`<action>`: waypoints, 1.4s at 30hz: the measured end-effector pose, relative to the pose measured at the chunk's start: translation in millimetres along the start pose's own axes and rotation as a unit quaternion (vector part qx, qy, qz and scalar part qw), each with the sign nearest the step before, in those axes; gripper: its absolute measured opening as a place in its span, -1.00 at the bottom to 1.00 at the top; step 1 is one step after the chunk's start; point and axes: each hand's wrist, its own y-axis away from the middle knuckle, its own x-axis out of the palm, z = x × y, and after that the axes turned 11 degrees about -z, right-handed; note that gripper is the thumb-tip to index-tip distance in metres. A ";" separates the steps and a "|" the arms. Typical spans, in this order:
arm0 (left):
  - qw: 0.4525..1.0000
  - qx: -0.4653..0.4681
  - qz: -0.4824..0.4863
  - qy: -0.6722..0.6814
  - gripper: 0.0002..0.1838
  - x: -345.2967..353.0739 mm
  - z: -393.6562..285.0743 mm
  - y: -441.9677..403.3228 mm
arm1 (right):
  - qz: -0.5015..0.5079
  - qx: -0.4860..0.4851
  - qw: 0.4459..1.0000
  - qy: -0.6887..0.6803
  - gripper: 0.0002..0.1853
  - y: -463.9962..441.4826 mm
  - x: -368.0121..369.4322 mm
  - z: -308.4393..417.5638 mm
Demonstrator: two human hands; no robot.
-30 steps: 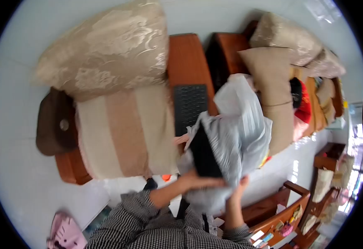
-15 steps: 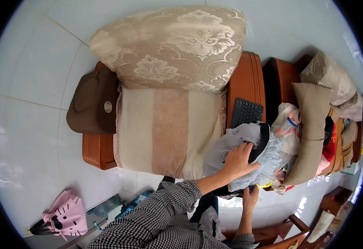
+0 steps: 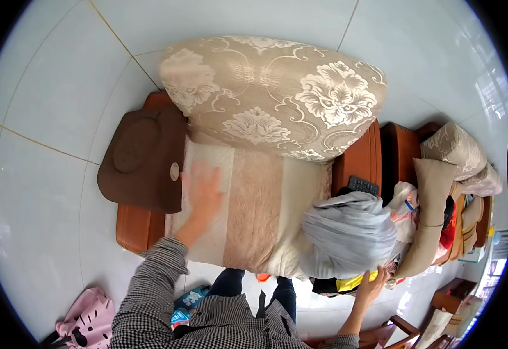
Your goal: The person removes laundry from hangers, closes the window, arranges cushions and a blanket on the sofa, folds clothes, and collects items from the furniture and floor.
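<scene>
My left hand (image 3: pixel 204 189), blurred by motion, is over the striped seat cover (image 3: pixel 254 215) at the sofa's left side, fingers spread and holding nothing. Close beside it is a brown box-shaped cushion (image 3: pixel 143 160) on the armrest. At the right of the seat lies a bundle of clothes (image 3: pixel 350 235), with light grey fabric on top and yellow (image 3: pixel 353 283) and black cloth below. My right hand (image 3: pixel 372 286) grips the near lower edge of this bundle; the exact fold between its fingers is partly hidden.
A patterned backrest (image 3: pixel 277 99) rises behind the seat. Right of the bundle are a dark keyboard (image 3: pixel 363 185), a plastic bag (image 3: pixel 404 206) and a beige pillow (image 3: pixel 431 215). A pink bag (image 3: pixel 91 320) lies at lower left, and wooden furniture (image 3: pixel 405 328) stands at lower right.
My left hand has left the bundle and swung left over the seat. Grey fabric now covers the bundle's top, hiding the black band. My right hand stays at its near edge.
</scene>
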 end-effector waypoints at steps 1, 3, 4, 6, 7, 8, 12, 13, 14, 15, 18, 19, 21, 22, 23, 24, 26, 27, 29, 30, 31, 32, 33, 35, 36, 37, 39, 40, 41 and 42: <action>0.997 0.017 -0.018 -0.077 -0.40 17.8 54.2 2.9 | 0.003 -0.041 0.999 -0.014 -0.57 -5.9 8.2 15.3; 0.980 0.038 -0.008 -0.194 -0.51 33.9 109.3 5.5 | 0.048 -0.137 0.985 -0.096 -0.49 -20.1 23.7 70.2; 0.972 0.047 0.022 -0.231 -0.54 30.9 116.9 7.4 | 0.080 -0.195 0.973 -0.096 -0.43 -24.2 49.0 80.6; 0.965 0.076 0.048 -0.247 -0.58 34.5 129.4 12.7 | 0.194 -0.265 0.935 0.132 -0.29 -20.5 93.6 96.9; 0.969 0.084 0.039 -0.231 -0.58 39.8 141.6 15.5 | 0.227 -0.271 0.923 0.154 -0.21 -19.4 111.0 90.0; 0.971 0.088 0.029 -0.219 -0.59 43.8 147.2 14.3 | 0.260 -0.279 0.908 0.171 -0.12 -23.9 122.0 85.5; 0.972 0.099 0.038 -0.208 -0.63 36.2 141.2 17.4 | 0.238 -0.224 0.918 0.225 -0.01 -27.0 142.3 93.4; 0.973 0.103 0.048 -0.200 -0.64 31.7 137.6 15.6 | 0.240 -0.212 0.921 0.221 0.00 -25.1 144.0 92.0; 0.975 0.104 0.049 -0.192 -0.65 29.0 132.3 11.6 | 0.233 -0.201 0.927 0.214 0.00 -25.9 147.6 92.5; 0.978 0.099 0.038 -0.179 -0.65 25.8 127.3 7.3 | 0.223 -0.189 0.934 0.206 0.01 -27.3 151.8 92.8; 0.979 0.106 0.013 -0.172 -0.58 18.9 111.5 9.1 | 0.180 -0.183 0.958 0.129 -0.05 -21.7 155.6 82.7; 0.989 0.076 0.023 -0.127 -0.56 22.1 94.2 10.1 | 0.171 -0.186 0.962 0.103 -0.06 -23.4 155.6 84.4; 0.998 0.009 0.051 -0.037 -0.52 38.9 46.5 26.1 | 0.151 -0.188 0.969 0.056 -0.15 -23.4 149.7 80.5; 0.989 -0.021 0.086 0.121 -0.42 85.2 35.2 46.7 | 0.140 -0.195 0.970 0.039 -0.17 -21.4 149.6 76.5; 0.952 -0.078 0.129 0.268 -0.32 124.8 3.4 65.0 | 0.127 -0.201 0.971 0.024 -0.19 -20.4 149.5 73.2; 0.868 -0.203 0.187 0.414 -0.22 141.2 -51.3 71.2 | 0.110 -0.200 0.974 0.009 -0.28 -20.5 145.6 74.9; 0.743 -0.319 0.285 0.515 0.05 150.8 -155.4 69.2 | 0.102 -0.175 0.977 -0.058 -0.33 -17.8 147.0 68.3; 0.675 -0.399 0.289 0.549 0.11 171.1 -197.7 71.9 | 0.096 -0.165 0.977 -0.091 -0.36 -19.3 148.2 65.8; 0.606 -0.513 0.270 0.544 0.19 210.7 -257.3 70.8 | 0.122 -0.129 0.971 -0.161 -0.42 -23.2 146.5 64.2; 0.614 -0.549 0.249 0.509 0.21 223.6 -279.9 64.4 | 0.135 -0.110 0.965 -0.196 -0.45 -25.5 140.6 64.1; 0.621 -0.584 0.226 0.471 0.22 231.0 -300.8 53.1 | 0.122 -0.106 0.963 -0.215 -0.47 -29.8 126.3 67.5; 0.684 -0.612 0.253 0.304 -0.06 215.6 -317.0 32.0 | 0.110 -0.104 0.960 -0.234 -0.48 -35.6 105.7 74.3; 0.680 -0.621 0.238 0.308 -0.08 220.1 -321.4 32.3 | 0.099 -0.103 0.957 -0.254 -0.50 -41.9 91.0 75.3; 0.661 -0.622 0.237 0.346 -0.13 227.2 -317.0 32.1 | 0.026 -0.126 0.973 -0.192 -0.49 -50.0 70.8 54.4; 0.623 -0.620 0.245 0.408 -0.16 237.2 -306.2 38.5 | -0.010 -0.135 0.978 -0.162 -0.49 -52.3 62.1 40.6; 0.571 -0.624 0.261 0.465 -0.18 244.7 -292.6 44.2 | -0.011 -0.124 0.988 -0.096 -0.43 -54.2 55.5 27.9; 0.447 -0.625 0.322 0.554 -0.23 234.0 -258.9 43.1 | 0.020 -0.094 0.995 -0.009 -0.36 -58.9 54.9 10.2; 0.415 -0.618 0.340 0.575 -0.25 221.1 -245.8 34.5 | 0.051 -0.092 0.994 -0.020 -0.34 -57.5 62.8 0.6; 0.401 -0.608 0.343 0.593 -0.27 204.3 -235.5 23.4 | 0.082 -0.088 0.992 -0.032 -0.31 -53.4 72.4 -8.9; 0.408 -0.589 0.323 0.619 -0.30 188.9 -229.3 10.2 | 0.113 -0.084 0.989 -0.043 -0.29 -48.3 77.6 -17.1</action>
